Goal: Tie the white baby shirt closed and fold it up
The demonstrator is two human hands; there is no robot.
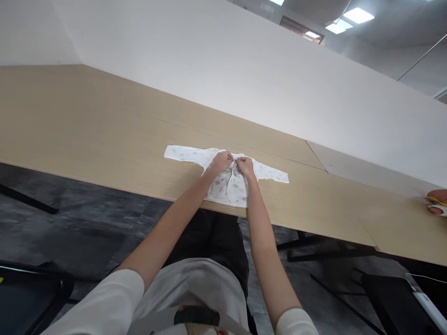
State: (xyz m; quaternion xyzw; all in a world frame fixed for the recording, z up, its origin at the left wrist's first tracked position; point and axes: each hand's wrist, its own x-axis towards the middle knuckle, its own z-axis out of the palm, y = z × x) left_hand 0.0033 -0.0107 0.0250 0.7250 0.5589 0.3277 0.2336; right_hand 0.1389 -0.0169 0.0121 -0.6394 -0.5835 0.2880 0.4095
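A small white baby shirt [220,187] with a scattered print lies spread on the table, both sleeves stretched out sideways. Its front opening runs down the middle, with a curved edge overlapping near the lower right. At the top of this opening, close to the neckline, my left hand [222,161] is closed in a pinch on the shirt. A short gap away, my right hand [245,166] also pinches the fabric at the other side of the opening. Whatever fastening may be between the fingertips is too small to make out.
The long wooden table [104,125] has a white partition [195,60] along its back. An orange and white object [437,202] sits at the far right edge. Dark chairs stand below, at left [28,298] and right [394,298].
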